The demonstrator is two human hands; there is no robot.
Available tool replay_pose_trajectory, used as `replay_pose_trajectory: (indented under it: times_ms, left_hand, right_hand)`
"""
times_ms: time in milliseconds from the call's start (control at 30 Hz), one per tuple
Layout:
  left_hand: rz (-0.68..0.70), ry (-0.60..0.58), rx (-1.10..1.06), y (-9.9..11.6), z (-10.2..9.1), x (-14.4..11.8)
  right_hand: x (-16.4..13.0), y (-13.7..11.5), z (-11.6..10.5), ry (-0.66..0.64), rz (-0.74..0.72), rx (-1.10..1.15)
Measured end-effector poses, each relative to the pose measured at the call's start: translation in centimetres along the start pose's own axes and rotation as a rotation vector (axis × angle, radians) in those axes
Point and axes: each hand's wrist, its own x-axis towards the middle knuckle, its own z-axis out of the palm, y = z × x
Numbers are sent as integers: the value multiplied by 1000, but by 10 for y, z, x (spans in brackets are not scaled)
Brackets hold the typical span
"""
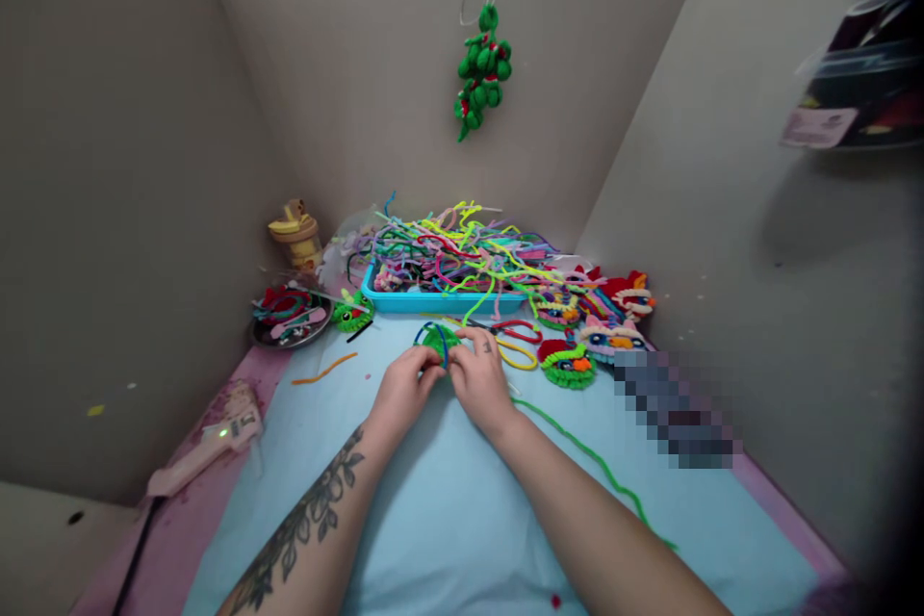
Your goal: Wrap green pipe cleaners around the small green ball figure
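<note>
My left hand (408, 383) and my right hand (482, 377) meet at the middle of the table, both closed on a small round green pipe-cleaner piece (437, 339). A dark blue pipe cleaner (423, 329) loops around this piece; its ends are hidden by my fingers. From beside my right wrist, a long green pipe cleaner (592, 452) trails over the blue cloth towards the lower right. Just beyond my right hand lie scissors with red and yellow handles (521, 354). A short orange pipe cleaner (324, 369) rests left of my left hand.
A blue tray (448, 302) heaped with pipe cleaners stands at the back. Several bird-face pieces (568, 366) sit at the right. At the left are a metal bowl (293, 339) and a glue gun (209, 448) with a lit green light. Green pieces (485, 67) hang overhead.
</note>
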Motion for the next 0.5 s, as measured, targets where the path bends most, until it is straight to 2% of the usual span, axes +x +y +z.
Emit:
replay_pose_trajectory:
  times_ms: [500]
  left_hand:
    - [39,-16,87,-2,2,-1]
  right_hand:
    - [0,0,1,20,3,-4]
